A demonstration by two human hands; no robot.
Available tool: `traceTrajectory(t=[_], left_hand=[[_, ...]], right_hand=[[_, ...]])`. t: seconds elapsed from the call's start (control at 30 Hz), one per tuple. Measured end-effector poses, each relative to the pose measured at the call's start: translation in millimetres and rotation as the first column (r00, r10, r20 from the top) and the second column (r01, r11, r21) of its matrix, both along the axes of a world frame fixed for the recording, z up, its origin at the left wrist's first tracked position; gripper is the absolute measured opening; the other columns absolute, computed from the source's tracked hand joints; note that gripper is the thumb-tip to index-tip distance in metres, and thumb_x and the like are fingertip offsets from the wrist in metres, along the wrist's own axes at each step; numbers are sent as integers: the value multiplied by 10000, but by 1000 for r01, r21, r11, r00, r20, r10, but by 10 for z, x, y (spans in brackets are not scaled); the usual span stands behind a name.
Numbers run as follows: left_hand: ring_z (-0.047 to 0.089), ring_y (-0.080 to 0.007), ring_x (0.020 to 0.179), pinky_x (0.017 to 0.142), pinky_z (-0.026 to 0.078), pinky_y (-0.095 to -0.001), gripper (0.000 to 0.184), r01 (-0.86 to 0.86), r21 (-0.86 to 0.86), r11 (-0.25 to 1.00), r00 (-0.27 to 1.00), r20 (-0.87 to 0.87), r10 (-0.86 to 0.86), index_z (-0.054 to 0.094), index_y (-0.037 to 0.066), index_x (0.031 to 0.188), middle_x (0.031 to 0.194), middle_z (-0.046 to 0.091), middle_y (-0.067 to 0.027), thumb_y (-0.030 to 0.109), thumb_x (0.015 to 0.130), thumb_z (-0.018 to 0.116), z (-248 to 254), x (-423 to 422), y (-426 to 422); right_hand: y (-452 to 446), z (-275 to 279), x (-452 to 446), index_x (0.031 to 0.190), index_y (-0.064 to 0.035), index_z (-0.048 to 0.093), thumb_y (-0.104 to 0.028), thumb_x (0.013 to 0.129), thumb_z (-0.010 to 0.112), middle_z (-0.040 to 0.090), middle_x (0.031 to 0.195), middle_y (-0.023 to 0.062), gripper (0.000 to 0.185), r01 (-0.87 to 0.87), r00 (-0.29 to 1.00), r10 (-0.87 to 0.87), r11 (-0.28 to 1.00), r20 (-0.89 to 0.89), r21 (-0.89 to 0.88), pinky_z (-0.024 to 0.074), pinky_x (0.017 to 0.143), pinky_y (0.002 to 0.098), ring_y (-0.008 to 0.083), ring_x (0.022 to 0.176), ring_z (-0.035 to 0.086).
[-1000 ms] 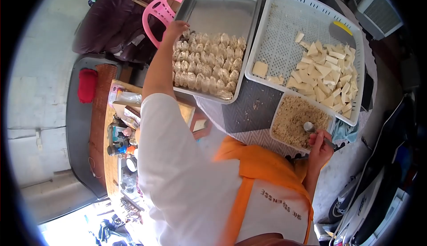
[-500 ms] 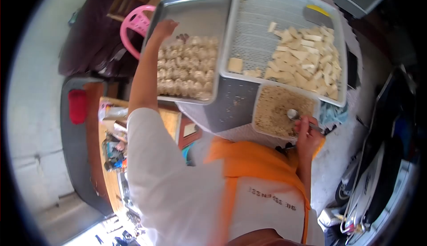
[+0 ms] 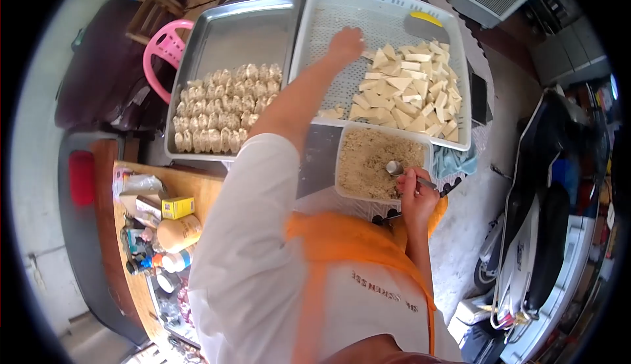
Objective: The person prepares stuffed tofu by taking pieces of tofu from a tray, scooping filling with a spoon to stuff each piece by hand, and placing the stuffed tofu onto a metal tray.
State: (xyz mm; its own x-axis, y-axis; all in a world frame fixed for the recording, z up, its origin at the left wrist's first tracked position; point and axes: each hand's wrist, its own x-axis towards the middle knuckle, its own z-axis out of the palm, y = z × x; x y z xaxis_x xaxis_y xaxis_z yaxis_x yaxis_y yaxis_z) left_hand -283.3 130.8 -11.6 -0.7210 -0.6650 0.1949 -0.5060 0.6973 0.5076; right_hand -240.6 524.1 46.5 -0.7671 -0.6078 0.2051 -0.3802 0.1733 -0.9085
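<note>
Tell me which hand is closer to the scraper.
Left. The left hand is over the white tray, left of the scraper; the right hand is farther away, by the tub, holding a spoon.

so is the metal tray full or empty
Partly full: rows of dumpling-like pieces cover the near part of the metal tray, while its metal base shows in the far part.

Clearance over far half of metal tray, rows of pieces obstructing its near half, left forearm crossing near-left corner of perforated tray, cut wedges obstructing its right half.
</note>
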Motion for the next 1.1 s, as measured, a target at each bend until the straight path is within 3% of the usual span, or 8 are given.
traceTrajectory(t=[0.07, 0.1, 0.2, 0.23, 0.47, 0.63, 0.77, 1.1], left_hand=[[595, -334, 984, 825, 498, -387, 370, -2, 72, 997, 998, -61, 7, 547, -4, 1155, 1123, 563, -223, 228, 867, 555, -17, 59, -82], [600, -316, 977, 827, 506, -370, 363, -1, 329, 944, 977, -203, 71, 535, -18, 1162, 1111, 564, -215, 192, 867, 546, -22, 162, -103], [608, -254, 950, 838, 528, -332, 337, 246, 791, 561, 814, -483, 324, 509, -44, 1181, 1073, 563, -187, 86, 871, 523, 377, 497, 223], [607, -228, 937, 844, 533, -326, 324, 367, 817, 445, 755, -541, 370, 506, -43, 1184, 1060, 559, -174, 54, 875, 517, 486, 645, 348], [593, -216, 981, 842, 516, -341, 284, 503, 828, 248, 824, -546, 154, 482, -8, 1202, 1082, 566, -125, 87, 937, 445, 906, 1401, 1597], [570, -189, 1035, 882, 477, -301, 328, 553, 833, -10, 812, -537, 229, 451, 30, 1264, 1144, 570, -105, 71, 942, 410, 871, 1415, 2203], [554, -142, 1044, 878, 457, -264, 377, 516, 854, 67, 851, -520, 79, 442, 79, 1301, 1156, 576, -74, 29, 931, 385, 772, 1319, 2360], [561, -88, 943, 761, 455, -201, 383, 509, 759, 406, 855, -501, -136, 492, 71, 1264, 1062, 618, -51, -13, 917, 351, 747, 1312, 2415]], right_hand=[[-3, 14, 5, 827, 67, 619, -48, 903, 545, 648, 715, 88, 157, -16, 1000, 16, 1000, -21, 10, 504, 520, 231, 123, 573, 634], [-2, 15, 7, 826, 68, 619, -51, 905, 544, 647, 715, 86, 162, -18, 1000, 18, 1000, -17, 4, 505, 521, 230, 122, 574, 633], [-13, -13, 13, 826, 70, 620, -65, 911, 544, 646, 722, 82, 177, -33, 999, 32, 999, -7, -21, 505, 520, 229, 119, 571, 627], [-10, 10, 12, 825, 69, 621, -66, 911, 545, 647, 722, 81, 178, -27, 999, 28, 1000, 20, -15, 505, 520, 228, 119, 570, 626], [52, 139, -50, 893, 34, 619, -69, 915, 544, 651, 738, 81, 129, 31, 949, 24, 985, 315, -170, 505, 555, 215, 100, 606, 616], [26, 449, 15, 882, 40, 601, 39, 843, 527, 641, 756, 107, 83, -83, 993, 65, 979, -102, -187, 516, 587, 273, 176, 630, 632], [-4, 475, 8, 898, 15, 591, 91, 752, 577, 639, 779, 118, 166, -216, 883, 135, 967, -450, -134, 518, 591, 319, 280, 642, 627], [-18, 445, 78, 928, 21, 590, 79, 719, 593, 621, 798, 138, 217, -250, 829, 193, 967, -524, -39, 501, 584, 333, 291, 661, 611]])
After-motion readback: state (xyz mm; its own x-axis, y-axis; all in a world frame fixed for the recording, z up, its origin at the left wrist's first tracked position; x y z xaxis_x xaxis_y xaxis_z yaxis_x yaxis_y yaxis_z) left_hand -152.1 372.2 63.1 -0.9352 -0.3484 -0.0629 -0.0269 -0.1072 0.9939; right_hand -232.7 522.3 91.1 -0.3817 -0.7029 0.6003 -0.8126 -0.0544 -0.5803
